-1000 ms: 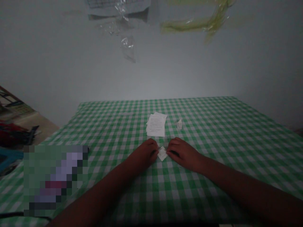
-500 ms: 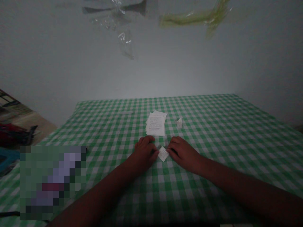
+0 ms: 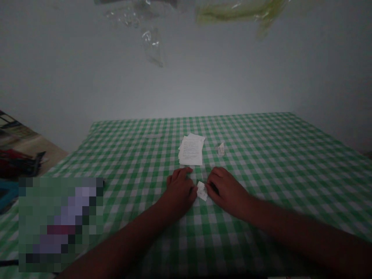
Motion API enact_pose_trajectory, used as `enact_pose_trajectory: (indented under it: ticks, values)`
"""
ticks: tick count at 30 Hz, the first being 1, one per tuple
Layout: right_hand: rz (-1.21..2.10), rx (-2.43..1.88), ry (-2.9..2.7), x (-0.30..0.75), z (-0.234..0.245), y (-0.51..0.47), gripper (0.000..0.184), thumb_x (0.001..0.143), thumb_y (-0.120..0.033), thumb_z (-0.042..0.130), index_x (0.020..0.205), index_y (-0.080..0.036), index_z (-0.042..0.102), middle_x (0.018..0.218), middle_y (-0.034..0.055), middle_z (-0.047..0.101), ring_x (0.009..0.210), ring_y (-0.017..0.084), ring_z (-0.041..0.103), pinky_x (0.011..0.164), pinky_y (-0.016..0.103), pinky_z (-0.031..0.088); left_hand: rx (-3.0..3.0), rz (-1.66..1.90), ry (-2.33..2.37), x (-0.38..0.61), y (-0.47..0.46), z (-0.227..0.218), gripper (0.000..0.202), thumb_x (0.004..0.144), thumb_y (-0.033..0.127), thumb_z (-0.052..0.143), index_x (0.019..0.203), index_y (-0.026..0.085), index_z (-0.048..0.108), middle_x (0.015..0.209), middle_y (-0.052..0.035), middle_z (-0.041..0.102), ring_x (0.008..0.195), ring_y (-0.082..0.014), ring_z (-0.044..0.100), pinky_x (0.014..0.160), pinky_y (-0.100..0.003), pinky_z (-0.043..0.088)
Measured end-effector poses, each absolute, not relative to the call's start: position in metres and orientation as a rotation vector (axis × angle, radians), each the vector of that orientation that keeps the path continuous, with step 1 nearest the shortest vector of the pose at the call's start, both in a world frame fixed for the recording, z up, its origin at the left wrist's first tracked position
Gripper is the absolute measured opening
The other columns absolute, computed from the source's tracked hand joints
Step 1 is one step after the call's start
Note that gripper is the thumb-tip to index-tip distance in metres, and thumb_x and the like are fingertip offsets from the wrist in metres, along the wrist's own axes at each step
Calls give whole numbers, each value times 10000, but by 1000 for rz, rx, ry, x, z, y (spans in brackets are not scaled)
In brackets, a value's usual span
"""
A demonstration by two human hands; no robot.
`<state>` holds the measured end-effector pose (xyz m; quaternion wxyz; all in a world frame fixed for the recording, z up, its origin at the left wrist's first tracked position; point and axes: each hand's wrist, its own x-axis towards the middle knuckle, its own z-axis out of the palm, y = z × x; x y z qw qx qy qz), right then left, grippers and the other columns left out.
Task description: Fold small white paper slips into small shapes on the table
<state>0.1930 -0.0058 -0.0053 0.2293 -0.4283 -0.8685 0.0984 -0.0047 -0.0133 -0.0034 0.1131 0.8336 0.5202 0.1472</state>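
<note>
Left hand [image 3: 179, 190] and right hand [image 3: 227, 192] rest palms down near the middle of the table [image 3: 290, 114], curled and half closed, with their fingertips at opposite sides of a small folded paper [image 3: 202, 191]. That paper lies askew between them on the green-and-white gingham cloth [image 3: 130, 155]. In this dim light, it cannot be told whether either hand is pinching it or only touching it.

As far as the pictures show, two pieces are folded small: that one and a second small folded paper [image 3: 221, 149], which lies alone toward the table's far edge. Just to its left is a stack of printed paper sheets [image 3: 190, 150], lying flat just beyond the hands. The stack shows at least two sheets, but their overlap hides the exact count, so flat sheets remain beside the folded pieces.

Counted: two hands, one stack and two small folded papers. Past the far edge, clear plastic film [image 3: 151, 46] and a green strip [image 3: 241, 11] cling to a pale wall [image 3: 319, 77]. Beyond the left corner, a red object [image 3: 17, 162] sits on the floor [image 3: 26, 143], and a pixelated patch [image 3: 61, 224] covers the near left part of the table.
</note>
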Motion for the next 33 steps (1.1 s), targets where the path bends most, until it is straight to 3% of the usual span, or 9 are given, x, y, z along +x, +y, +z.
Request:
enact_pose_trajectory:
  ticks: [6, 11, 14, 17, 26, 33]
  values:
    - [197, -1030, -2477, 185, 0, -29, 269, 928, -112, 456, 1153, -117, 603, 1111, 144, 605, 1038, 255, 544, 904, 433, 508, 2427, 398, 1569, 2, -18, 3, 143, 873, 173, 560, 741, 149, 609, 1347, -135, 496, 1271, -318, 421, 978, -517, 399]
    - [128, -974, -2604, 184, 1, -35, 324, 914, -116, 465, 1207, -77, 597, 1219, 169, 607, 1137, 278, 526, 1025, 464, 459, 2408, 418, 1479, -1, -18, 5, 114, 879, 172, 548, 776, 163, 599, 1351, -126, 495, 1271, -299, 436, 992, -510, 399]
    - [161, -982, -2620, 187, 0, -31, 365, 917, -132, 476, 1265, -80, 572, 1257, 157, 599, 1160, 270, 517, 1045, 451, 448, 2408, 513, 1307, -14, -12, 2, 52, 875, 172, 546, 866, 196, 591, 1289, -82, 544, 1216, -254, 486, 1010, -480, 397]
    - [199, -988, -2632, 190, 2, -29, 392, 919, -150, 485, 1301, -97, 555, 1274, 144, 597, 1174, 262, 513, 1050, 442, 445, 2357, 601, 1164, -26, -4, 0, 213, 866, 130, 519, 1055, 221, 553, 1154, -51, 613, 1123, -200, 541, 1021, -410, 415]
    - [204, -1035, -2652, 193, 2, -37, 559, 912, -374, 571, 1380, -80, 492, 1371, 160, 538, 1266, 309, 452, 1086, 476, 413, 2319, 568, 1241, -25, 0, -4, 376, 818, 128, 566, 1175, 235, 515, 1244, -65, 596, 1199, -232, 521, 1065, -442, 388]
    - [205, -1073, -2623, 192, 0, -42, 732, 859, -569, 593, 1423, -124, 449, 1403, 173, 512, 1295, 362, 424, 1054, 545, 418, 2299, 557, 1229, -25, 1, -1, 338, 810, 119, 566, 1124, 238, 530, 1165, -49, 624, 1130, -218, 557, 1019, -426, 427]
